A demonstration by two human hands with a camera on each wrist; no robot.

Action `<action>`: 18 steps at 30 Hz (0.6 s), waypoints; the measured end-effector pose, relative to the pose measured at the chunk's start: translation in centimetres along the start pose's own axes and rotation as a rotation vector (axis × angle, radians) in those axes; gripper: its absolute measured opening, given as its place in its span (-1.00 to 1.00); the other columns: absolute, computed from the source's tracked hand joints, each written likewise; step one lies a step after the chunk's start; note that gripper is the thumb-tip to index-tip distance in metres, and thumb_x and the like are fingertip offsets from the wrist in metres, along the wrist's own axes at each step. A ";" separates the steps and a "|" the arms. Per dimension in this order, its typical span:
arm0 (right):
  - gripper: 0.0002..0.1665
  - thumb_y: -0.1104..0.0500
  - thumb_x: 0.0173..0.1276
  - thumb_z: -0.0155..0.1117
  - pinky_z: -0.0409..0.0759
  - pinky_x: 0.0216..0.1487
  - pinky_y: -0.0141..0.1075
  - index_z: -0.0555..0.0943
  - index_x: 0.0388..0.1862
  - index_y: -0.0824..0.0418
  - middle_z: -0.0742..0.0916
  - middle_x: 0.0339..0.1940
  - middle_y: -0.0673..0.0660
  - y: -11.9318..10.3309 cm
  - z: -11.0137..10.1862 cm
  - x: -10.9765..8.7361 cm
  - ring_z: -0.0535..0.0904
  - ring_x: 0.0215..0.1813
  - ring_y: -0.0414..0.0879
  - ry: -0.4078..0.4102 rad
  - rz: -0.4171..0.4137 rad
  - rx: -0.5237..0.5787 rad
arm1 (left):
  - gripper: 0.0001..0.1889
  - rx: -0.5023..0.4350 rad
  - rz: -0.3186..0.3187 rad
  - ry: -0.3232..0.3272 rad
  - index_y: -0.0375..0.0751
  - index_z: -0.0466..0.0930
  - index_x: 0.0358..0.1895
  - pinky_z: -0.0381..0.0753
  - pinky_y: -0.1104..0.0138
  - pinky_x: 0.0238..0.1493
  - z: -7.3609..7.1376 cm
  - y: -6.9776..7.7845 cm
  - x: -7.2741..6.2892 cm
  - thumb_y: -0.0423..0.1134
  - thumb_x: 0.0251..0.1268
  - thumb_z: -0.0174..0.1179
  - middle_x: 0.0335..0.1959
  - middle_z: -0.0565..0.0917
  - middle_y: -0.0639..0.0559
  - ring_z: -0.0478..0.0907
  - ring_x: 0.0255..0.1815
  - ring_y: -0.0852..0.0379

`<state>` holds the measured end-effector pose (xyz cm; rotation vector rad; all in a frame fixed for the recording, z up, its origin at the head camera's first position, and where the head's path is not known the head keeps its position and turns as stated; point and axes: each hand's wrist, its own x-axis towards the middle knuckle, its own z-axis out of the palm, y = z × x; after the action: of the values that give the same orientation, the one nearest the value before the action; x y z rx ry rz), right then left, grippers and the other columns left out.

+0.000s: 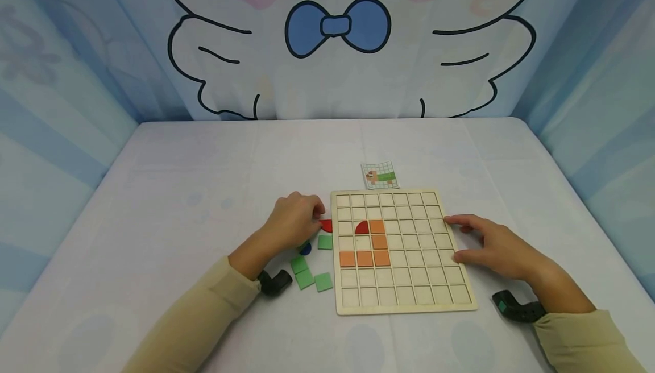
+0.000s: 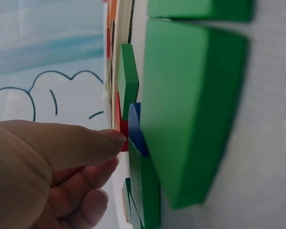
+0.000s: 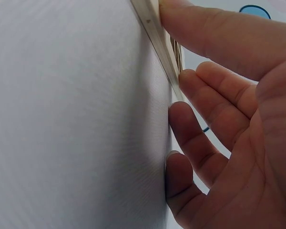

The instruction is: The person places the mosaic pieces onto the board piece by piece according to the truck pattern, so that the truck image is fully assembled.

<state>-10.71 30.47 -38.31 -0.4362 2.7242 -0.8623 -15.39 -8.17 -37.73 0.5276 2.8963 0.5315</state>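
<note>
"Between nine and ten o'clock beside your board, why does your left hand pinch the loose red piece?"

"So thin a piece probably suits a pinch. Your right hand, loosely extended, touches the three o'clock edge, presumably for steadiness."

The white table bears a gridded board, card and green tiles.

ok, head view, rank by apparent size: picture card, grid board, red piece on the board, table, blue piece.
1. Table
2. Grid board
3. Picture card
4. Red piece on the board and blue piece: look too alike to rank.
</note>
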 end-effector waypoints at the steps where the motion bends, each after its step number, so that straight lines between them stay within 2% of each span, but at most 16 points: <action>1: -0.15 -0.02 0.22 0.52 0.40 0.06 0.06 0.42 0.43 0.19 0.56 0.22 0.31 0.0 0.0 0.0 0.45 0.20 0.19 -0.001 0.001 0.001 | -0.86 0.001 -0.005 -0.002 -0.14 0.70 -0.13 0.48 0.25 -0.17 0.0 0.0 0.0 -0.28 0.27 0.33 -0.36 0.61 0.14 0.47 -0.29 0.15; 8: -0.15 -0.02 0.22 0.52 0.39 0.04 0.06 0.42 0.43 0.18 0.56 0.21 0.31 0.0 0.0 0.0 0.45 0.19 0.19 0.000 0.006 0.000 | -0.85 -0.008 -0.021 -0.016 -0.15 0.71 -0.12 0.49 0.29 -0.22 0.0 0.0 -0.1 -0.25 0.28 0.35 -0.39 0.62 0.14 0.48 -0.37 0.18; 18: -0.16 0.00 0.22 0.52 0.39 0.03 0.04 0.42 0.42 0.20 0.56 0.20 0.31 -0.2 0.0 -0.1 0.45 0.17 0.19 0.011 -0.012 -0.004 | -0.80 -0.011 -0.045 -0.014 -0.16 0.73 -0.07 0.56 0.28 -0.15 -0.1 0.2 -0.3 -0.24 0.28 0.35 -0.27 0.69 0.09 0.54 -0.29 0.17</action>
<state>-10.60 30.36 -38.18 -0.4506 2.7361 -0.8651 -15.01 -8.11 -37.57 0.4611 2.8824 0.5351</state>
